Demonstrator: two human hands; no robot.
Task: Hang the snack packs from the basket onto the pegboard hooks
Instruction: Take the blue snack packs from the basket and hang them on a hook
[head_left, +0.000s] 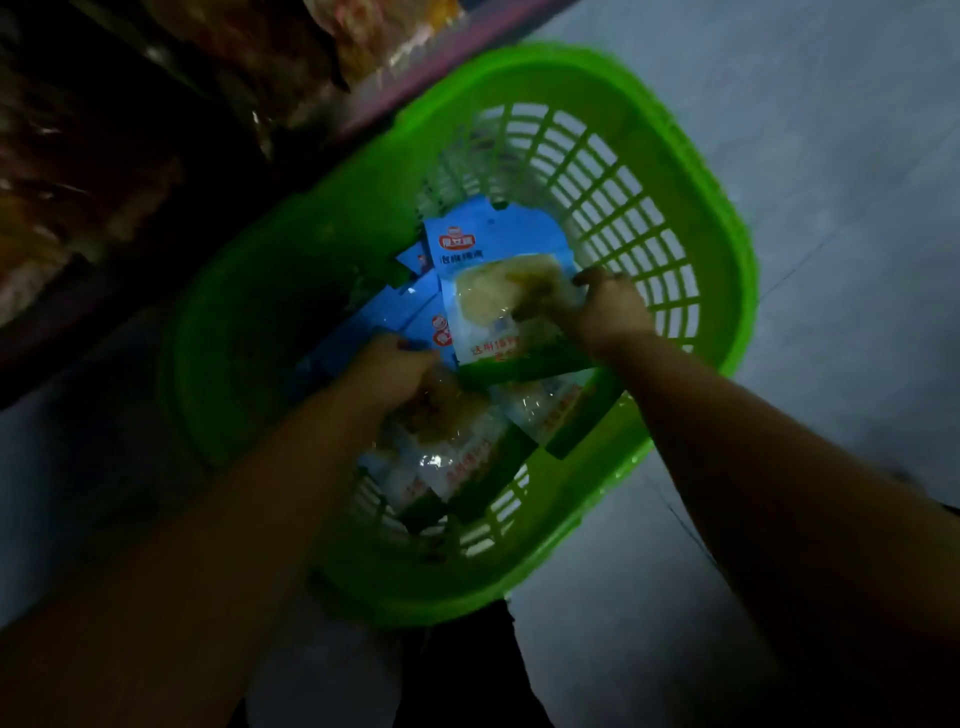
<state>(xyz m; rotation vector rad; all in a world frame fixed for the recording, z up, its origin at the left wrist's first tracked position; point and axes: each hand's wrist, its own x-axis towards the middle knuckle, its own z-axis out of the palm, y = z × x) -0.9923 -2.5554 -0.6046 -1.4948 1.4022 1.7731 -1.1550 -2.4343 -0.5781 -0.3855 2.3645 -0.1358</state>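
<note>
A green slatted basket sits on the floor and holds several blue and green snack packs with clear windows. Both my hands reach down into it. My right hand grips the right edge of the top snack pack, which lies face up. My left hand is curled round the upper part of a bundle of packs lying toward the basket's near end. More blue packs lie underneath, partly hidden. No pegboard hooks are in view.
A dark shelf unit with bagged goods runs along the upper left, right beside the basket. Pale tiled floor spreads to the right and below. The scene is dim.
</note>
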